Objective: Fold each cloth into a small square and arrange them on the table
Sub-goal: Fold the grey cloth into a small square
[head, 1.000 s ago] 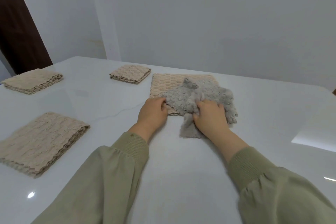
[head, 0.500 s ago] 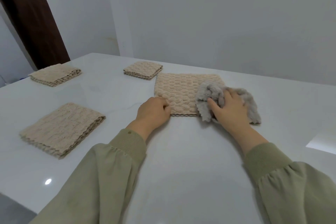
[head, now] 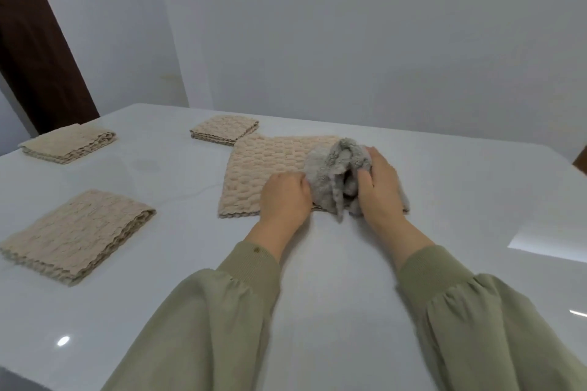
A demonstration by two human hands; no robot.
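Grey cloth [head: 330, 174] sits bunched on the flat beige cloth [head: 263, 168], gripped by right hand [head: 381, 181] and, seemingly, left hand [head: 286, 197]; lifting it clear by 2 corners should spread it squarely.

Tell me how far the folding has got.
Done: three beige cloths lie folded, the far left cloth, the far middle cloth and the near left cloth. In hand: the grey cloth, bunched, gripped by the right hand, with the left hand curled at its edge. To do: fold it, then the flat beige cloth partly underneath.
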